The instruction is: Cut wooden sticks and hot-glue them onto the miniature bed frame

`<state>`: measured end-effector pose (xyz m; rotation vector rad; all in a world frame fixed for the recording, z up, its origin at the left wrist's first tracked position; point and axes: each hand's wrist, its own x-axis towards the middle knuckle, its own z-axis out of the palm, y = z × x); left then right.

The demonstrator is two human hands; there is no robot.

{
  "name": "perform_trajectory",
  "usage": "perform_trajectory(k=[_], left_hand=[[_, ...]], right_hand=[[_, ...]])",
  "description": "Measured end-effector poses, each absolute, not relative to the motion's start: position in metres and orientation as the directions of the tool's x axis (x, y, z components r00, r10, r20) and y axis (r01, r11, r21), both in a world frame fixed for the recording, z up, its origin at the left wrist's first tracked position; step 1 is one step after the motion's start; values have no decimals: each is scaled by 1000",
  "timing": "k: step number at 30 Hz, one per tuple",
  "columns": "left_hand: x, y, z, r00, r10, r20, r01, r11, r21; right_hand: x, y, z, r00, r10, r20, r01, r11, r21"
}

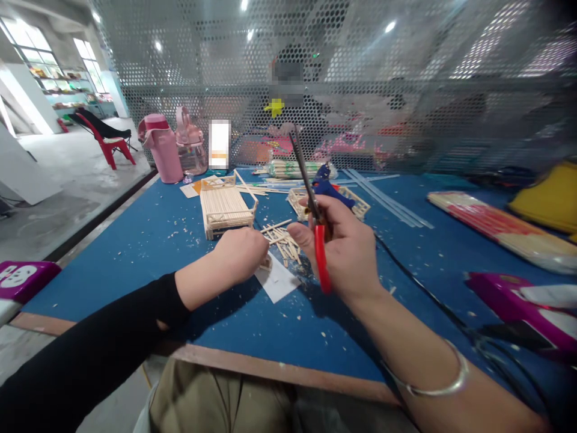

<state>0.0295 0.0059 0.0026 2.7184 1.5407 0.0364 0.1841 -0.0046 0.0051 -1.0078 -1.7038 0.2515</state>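
My right hand point(349, 252) is closed around a pair of scissors point(321, 258) with red handles, its blades pointing up and away. My left hand point(241, 255) is curled shut with the fingertips turned down and hidden. A small stick-built piece point(266, 263) shows just under its fingers, above a white paper point(278, 287); whether the fingers grip it is hidden. Short cut sticks point(285, 243) lie in a pile between the hands. Beyond my left hand stands a miniature bed-like frame point(225, 204) made of wooden sticks.
A blue glue gun point(333, 189) rests by another stick frame point(360, 206) behind my right hand. Clear glue sticks point(387, 198) and bagged sticks point(300, 169) lie farther back. Pink bottles point(164, 150) and a lit phone point(220, 144) stand back left. Purple power strips point(509, 300) flank the table.
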Motion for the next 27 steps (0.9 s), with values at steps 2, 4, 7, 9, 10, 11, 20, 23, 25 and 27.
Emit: perform_trajectory(k=[2, 4, 7, 9, 10, 11, 20, 23, 25, 27], left_hand=[[30, 8, 1, 527, 849, 12, 849, -528, 37], [30, 9, 0, 541, 841, 21, 839, -541, 54], [29, 7, -2, 527, 848, 64, 844, -531, 75], [28, 6, -2, 500, 858, 121, 853, -512, 104], [27, 6, -1, 482, 862, 160, 853, -503, 138], [26, 7, -1, 460, 865, 202, 848, -495, 189], [14, 14, -7, 334, 867, 371, 790, -472, 391], [9, 9, -3, 322, 867, 380, 782, -470, 410], [4, 7, 1, 316, 879, 357, 801, -449, 396], [1, 5, 5, 306, 898, 316, 828, -415, 377]], right_hand=[[184, -4, 5, -53, 722, 690, 492, 620, -611], [184, -4, 5, -56, 720, 692, 497, 620, -606], [184, -5, 6, -53, 727, 685, 503, 612, -610], [184, -6, 6, -50, 735, 676, 496, 606, -622], [184, -6, 6, -47, 742, 669, 492, 600, -631], [184, -6, 5, -42, 751, 659, 487, 591, -643], [190, 9, -5, 58, 806, 590, 478, 496, -725], [196, 13, -3, 102, 784, 613, 487, 498, -717], [198, 14, -1, 110, 775, 622, 488, 503, -713], [198, 14, -1, 114, 775, 621, 492, 499, -713]])
